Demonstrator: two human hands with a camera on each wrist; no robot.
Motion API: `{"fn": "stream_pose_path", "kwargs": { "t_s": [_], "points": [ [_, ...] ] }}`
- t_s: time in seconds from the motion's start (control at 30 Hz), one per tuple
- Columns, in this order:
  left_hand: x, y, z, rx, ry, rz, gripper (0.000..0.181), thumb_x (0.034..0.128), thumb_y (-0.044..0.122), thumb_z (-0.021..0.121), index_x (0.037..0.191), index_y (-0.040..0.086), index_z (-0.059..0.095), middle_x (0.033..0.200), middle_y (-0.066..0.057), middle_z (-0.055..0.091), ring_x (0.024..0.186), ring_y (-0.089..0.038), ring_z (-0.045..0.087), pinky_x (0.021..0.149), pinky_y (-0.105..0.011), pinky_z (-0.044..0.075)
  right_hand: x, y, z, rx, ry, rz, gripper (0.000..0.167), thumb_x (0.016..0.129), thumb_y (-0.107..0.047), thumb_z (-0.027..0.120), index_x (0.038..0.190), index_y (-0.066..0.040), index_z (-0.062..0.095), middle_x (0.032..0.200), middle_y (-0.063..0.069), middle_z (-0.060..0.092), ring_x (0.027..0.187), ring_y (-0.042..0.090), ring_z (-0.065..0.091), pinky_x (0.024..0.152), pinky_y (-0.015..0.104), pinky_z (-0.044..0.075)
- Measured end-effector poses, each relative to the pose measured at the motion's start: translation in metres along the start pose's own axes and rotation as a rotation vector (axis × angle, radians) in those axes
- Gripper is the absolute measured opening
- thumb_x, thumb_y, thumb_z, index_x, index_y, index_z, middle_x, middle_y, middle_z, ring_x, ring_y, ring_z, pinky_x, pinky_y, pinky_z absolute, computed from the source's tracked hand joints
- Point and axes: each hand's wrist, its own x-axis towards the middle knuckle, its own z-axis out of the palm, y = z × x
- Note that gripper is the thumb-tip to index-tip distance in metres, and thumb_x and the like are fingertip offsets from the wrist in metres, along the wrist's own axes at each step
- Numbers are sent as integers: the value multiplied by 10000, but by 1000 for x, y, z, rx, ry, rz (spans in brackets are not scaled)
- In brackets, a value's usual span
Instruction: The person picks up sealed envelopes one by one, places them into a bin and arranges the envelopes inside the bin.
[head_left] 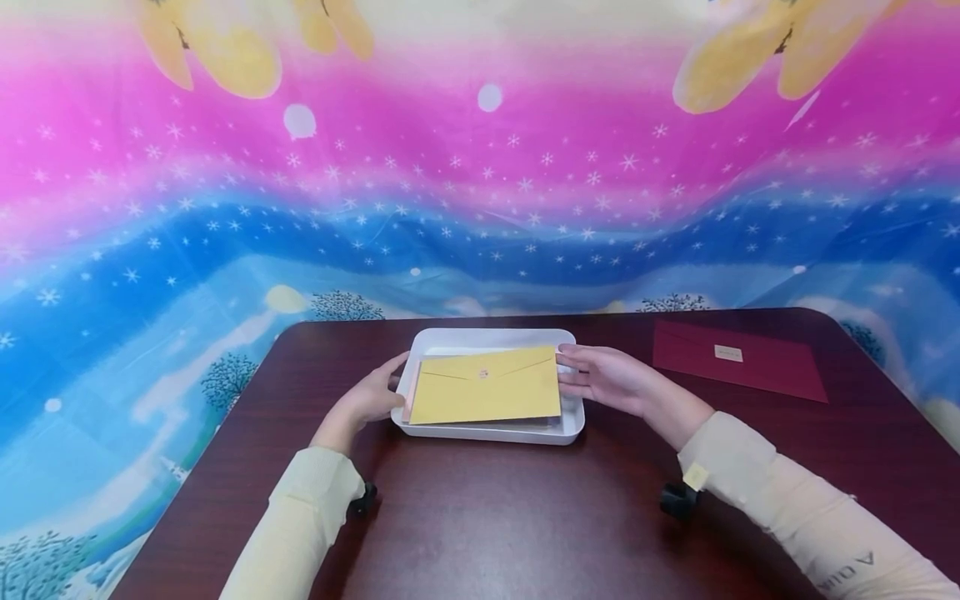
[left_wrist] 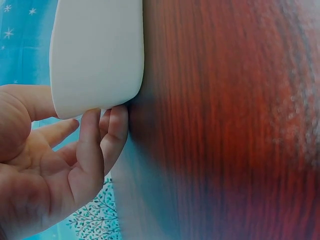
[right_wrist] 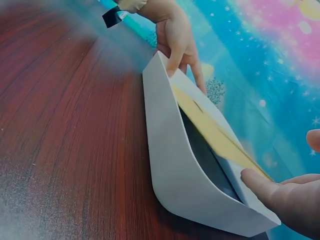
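Observation:
A white shallow tray (head_left: 487,434) sits on the table with a yellow envelope (head_left: 483,400) on top of its contents. The envelope has a small seal on its flap, and its right side is tilted up. Beneath it a pink edge shows on the left and a dark flat item (right_wrist: 200,150) in the right wrist view; the rest is hidden. My left hand (head_left: 367,396) grips the tray's left end, thumb at the rim and fingers curled against the wall. At the envelope's right edge, my right hand (head_left: 611,379) touches it with extended fingers, the thumb apart.
On the right of the dark wooden table (head_left: 480,517) lies a dark red envelope (head_left: 765,379) with a pale label. A colourful snowflake-patterned cloth (head_left: 480,200) hangs directly behind the table and along its left side.

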Motion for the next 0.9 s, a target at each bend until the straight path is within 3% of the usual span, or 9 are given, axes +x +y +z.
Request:
{"fn": "stream_pose_path", "kwargs": {
  "t_s": [0.3,0.6,0.9],
  "points": [
    [1,-1,-1,-6,2,10,970,799,-185,548,1649,70,156,1455,-327,448,1210,-392,536,856,-390,546,-6,-2,-5,15,-21,-33,593,1117,-128,253,1588,103,-25,1661,305,-9,1503,484,134,1177,467,261],
    [0,-2,2,17,15,11,946,816,-166,571,1645,70,181,1433,-308,478,1196,-389,539,879,-405,548,-6,-1,-9,17,-50,-36,594,1108,-103,236,1578,117,-52,1657,307,46,1492,486,151,1170,454,282],
    [-1,-1,1,4,3,9,963,803,-171,566,1647,79,177,1437,-307,470,1190,-384,541,879,-406,546,-14,-17,-11,-26,-103,-85,608,1115,-121,304,1603,80,2,1649,296,114,1476,455,234,1143,414,337]
  ]
}}
